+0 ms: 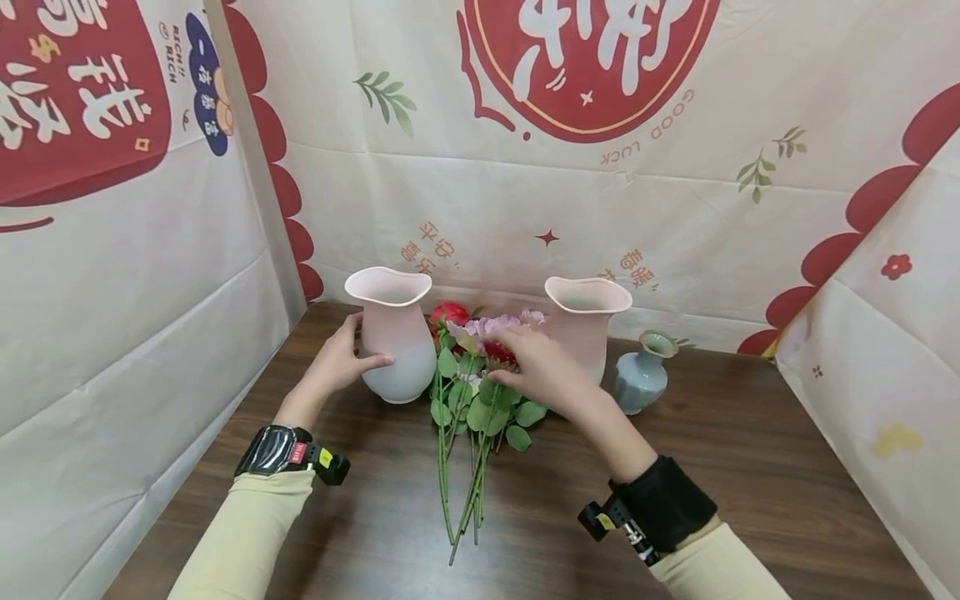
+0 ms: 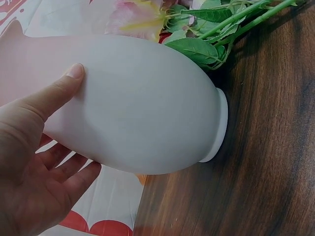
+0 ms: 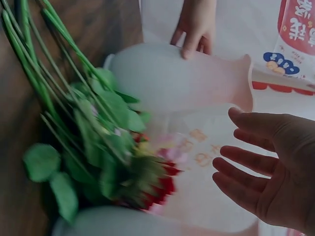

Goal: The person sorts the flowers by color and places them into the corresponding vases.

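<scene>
My left hand point(image 1: 339, 360) holds the left vase point(image 1: 399, 354), pink above and whitish below, with a wavy rim. In the left wrist view the thumb lies along one side of this upright vase and the fingers reach round the other. Beside it lies a bunch of artificial flowers point(image 1: 480, 400), red and pale purple blooms with green leaves and long stems pointing toward me. My right hand point(image 1: 536, 365) hovers over the blooms, its fingers point(image 3: 246, 160) spread and holding nothing in the right wrist view. A matching right vase point(image 1: 581, 337) stands partly hidden behind that hand and forearm.
A small blue-grey vase point(image 1: 641, 379) with a narrow neck stands right of the right vase. Everything rests on a dark wooden table point(image 1: 750, 467). White printed cloth point(image 1: 480, 208) walls in the back and both sides.
</scene>
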Demonstrator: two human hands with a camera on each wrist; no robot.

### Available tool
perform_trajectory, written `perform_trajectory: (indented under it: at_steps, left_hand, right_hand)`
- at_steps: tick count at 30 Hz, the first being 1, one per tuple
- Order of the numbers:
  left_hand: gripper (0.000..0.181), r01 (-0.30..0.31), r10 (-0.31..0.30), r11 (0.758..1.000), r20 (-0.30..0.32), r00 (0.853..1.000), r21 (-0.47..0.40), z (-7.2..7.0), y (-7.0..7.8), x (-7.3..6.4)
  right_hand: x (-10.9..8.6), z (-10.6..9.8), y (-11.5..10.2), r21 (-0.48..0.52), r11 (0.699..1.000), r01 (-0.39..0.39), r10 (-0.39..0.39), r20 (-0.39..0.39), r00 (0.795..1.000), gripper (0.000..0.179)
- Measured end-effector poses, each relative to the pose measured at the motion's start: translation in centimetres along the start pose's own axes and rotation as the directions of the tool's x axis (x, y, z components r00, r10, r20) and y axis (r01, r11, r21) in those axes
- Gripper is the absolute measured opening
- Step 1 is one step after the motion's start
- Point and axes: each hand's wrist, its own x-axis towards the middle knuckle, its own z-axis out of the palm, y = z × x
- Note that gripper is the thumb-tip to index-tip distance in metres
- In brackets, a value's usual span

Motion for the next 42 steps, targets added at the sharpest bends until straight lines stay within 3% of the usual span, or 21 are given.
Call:
perform_trajectory:
  at_steps: [6, 16, 23, 28, 35, 42]
  left_hand:
    - [0.093, 0.001, -0.001, 1.000, -0.003, 1.000, 0.000, 0.2, 0.0, 0.0]
    - [0.092, -0.010, 0.010, 1.000, 0.003, 1.000, -0.016, 0.6, -0.6, -0.4]
    - [0.092, -0.016, 0.016, 1.000, -0.002, 1.000, -0.007, 0.3, -0.5, -0.2]
    - [0.092, -0.014, 0.014, 1.000, -0.006, 1.000, 0.000, 0.2, -0.5, 0.0]
    - [0.092, -0.025, 0.025, 1.000, -0.001, 1.000, -0.011, 0.3, -0.2, 0.1]
    - [0.092, -0.012, 0.012, 1.000, -0.002, 1.000, 0.006, 0.2, -0.2, 0.1]
  right_hand:
    - [-1.0, 3.3, 0.6, 0.175, 0.982, -0.076, 0.069, 0.048, 0.996, 0.045]
    - [-2.8, 7.8, 1.4, 0.354, 0.910, -0.216, 0.202, 0.077, 0.976, 0.036]
    - [-3.2, 9.7, 1.9, 0.437, 0.823, -0.365, 0.364, 0.089, 0.927, 0.027]
    - [-3.3, 10.5, 2.1, 0.482, 0.785, -0.388, 0.408, 0.068, 0.910, 0.020]
    - [-3.5, 11.3, 2.7, 0.603, 0.633, -0.486, 0.519, 0.135, 0.844, 0.014]
    - [-3.2, 12.2, 3.0, 0.669, 0.553, -0.497, 0.548, 0.157, 0.822, 0.014]
